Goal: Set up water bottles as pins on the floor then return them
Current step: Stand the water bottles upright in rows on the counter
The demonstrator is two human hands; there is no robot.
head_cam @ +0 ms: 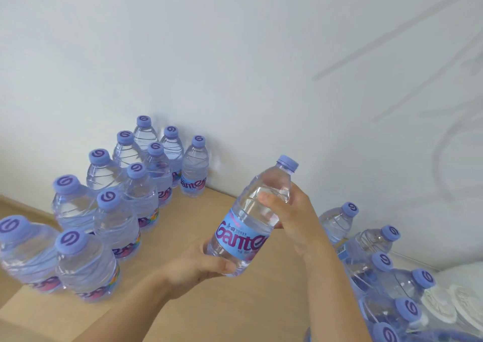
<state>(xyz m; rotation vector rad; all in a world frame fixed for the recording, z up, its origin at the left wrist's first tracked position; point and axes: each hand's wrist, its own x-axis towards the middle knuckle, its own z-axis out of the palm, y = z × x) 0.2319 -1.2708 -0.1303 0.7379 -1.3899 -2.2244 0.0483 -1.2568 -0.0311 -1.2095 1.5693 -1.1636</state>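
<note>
A clear water bottle [251, 216] with a purple cap and a blue label is held tilted above the floor, cap up and to the right. My left hand [201, 266] grips its base from below. My right hand [290, 216] grips its upper body from the right, thumb across the front. Several matching bottles [109, 211] stand upright in rows on the wooden floor [209, 302] at the left, running back to the wall.
A shrink-wrapped pack of several more bottles [386, 284] lies at the right by the white wall [235, 67]. Some white round things [444, 302] sit beside the pack at the far right. Bare floor lies between the standing rows and the pack.
</note>
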